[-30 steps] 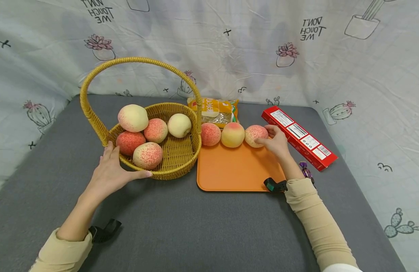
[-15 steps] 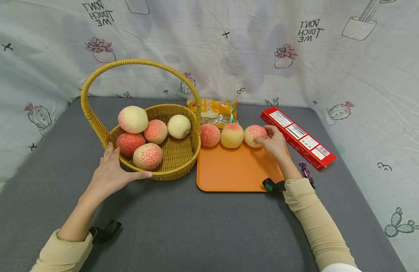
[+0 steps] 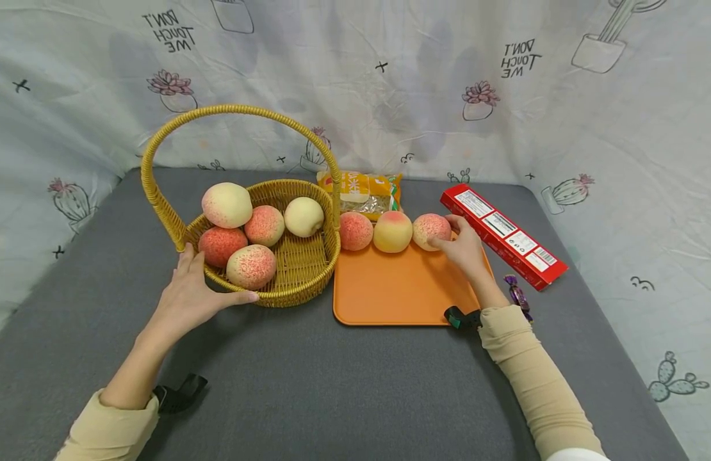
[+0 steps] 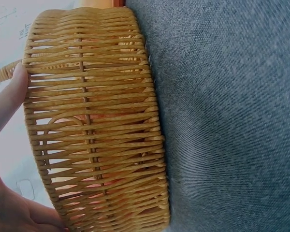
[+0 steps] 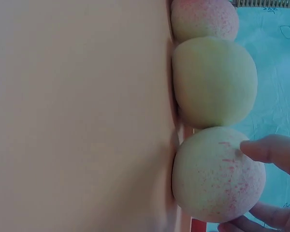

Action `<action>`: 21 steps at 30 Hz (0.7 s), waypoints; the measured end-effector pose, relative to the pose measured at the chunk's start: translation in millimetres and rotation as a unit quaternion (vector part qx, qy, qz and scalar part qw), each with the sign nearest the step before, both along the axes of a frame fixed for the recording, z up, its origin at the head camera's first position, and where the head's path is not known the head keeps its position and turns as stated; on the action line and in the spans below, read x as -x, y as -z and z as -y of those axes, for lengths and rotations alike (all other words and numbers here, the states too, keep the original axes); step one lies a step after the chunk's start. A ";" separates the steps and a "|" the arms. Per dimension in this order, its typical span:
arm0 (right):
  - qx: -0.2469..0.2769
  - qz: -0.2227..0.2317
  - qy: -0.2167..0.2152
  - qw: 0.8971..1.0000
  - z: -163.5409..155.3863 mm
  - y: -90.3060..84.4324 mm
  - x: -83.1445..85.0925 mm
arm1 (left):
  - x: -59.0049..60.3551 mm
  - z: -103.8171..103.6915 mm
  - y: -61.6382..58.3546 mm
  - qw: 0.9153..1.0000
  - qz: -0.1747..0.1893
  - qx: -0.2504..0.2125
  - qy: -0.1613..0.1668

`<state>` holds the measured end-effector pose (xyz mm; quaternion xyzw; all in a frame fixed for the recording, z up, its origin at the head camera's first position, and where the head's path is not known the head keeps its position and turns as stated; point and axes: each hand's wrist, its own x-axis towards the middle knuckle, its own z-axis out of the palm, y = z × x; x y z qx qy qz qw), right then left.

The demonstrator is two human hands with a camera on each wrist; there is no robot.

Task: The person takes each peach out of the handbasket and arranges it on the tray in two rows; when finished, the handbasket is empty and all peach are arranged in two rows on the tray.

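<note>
Yellow wicker basket [image 3: 309, 275]; pink-speckled cream peaches [image 3: 430, 229]; plain orange board [image 3: 401, 288]; grey tablecloth [image 3: 332, 384]; red box [image 3: 502, 234], white labels; orange-yellow packet [image 3: 364, 189]; pale backdrop [image 3: 390, 83] with cactus drawings; beige sleeves [image 3: 534, 378].

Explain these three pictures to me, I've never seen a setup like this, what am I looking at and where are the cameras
A person works with bare hands, wearing one camera on the head and one on each wrist. The head view shows a grey table. The left hand holds the side of a wicker basket with five peaches; its wrist camera sees the weave close up. The right hand grips the rightmost peach of three along an orange board, seen sideways in the right wrist view. A red box and a snack bag lie nearby.
</note>
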<state>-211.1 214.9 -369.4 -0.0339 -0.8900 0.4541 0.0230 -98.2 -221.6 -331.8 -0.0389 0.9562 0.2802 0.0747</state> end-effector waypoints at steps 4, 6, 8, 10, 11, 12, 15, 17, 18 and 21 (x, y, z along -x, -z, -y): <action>-0.011 -0.045 0.016 0.999 4.6 -3.9 -5.0 | 0.0 -0.2 0.3 1.000 -0.004 -0.001 0.000; -0.018 -0.087 0.023 0.996 9.0 -10.3 -9.0 | 0.0 0.1 0.1 1.000 -0.004 -0.001 0.001; -0.011 -0.129 0.018 0.991 15.3 -19.3 -13.7 | 0.2 0.1 0.0 1.000 -0.002 0.000 0.001; 0.012 -0.162 -0.004 0.987 24.2 -30.6 -19.4 | 0.4 0.1 -0.5 1.000 0.000 0.001 0.001; 0.025 -0.171 -0.018 0.985 29.6 -36.7 -22.8 | 0.7 0.1 -0.6 1.000 0.001 0.002 0.001; 0.042 -0.180 -0.035 0.982 35.5 -42.0 -25.7 | 0.9 0.0 -0.7 1.000 0.002 0.003 0.000; 0.081 -0.203 -0.087 0.972 57.9 -54.1 -33.8 | 1.0 0.7 -1.2 1.000 0.003 0.004 0.000; 0.100 -0.213 -0.128 0.964 75.1 -59.5 -38.2 | 1.3 0.8 -1.4 1.000 0.005 0.003 0.000; 0.107 -0.214 -0.151 0.959 84.3 -61.3 -39.5 | 1.5 0.7 -1.6 1.000 0.006 0.003 0.001; 0.092 -0.186 -0.224 0.952 113.5 -68.0 -42.1 | 2.2 0.1 -2.1 1.000 0.008 0.002 0.002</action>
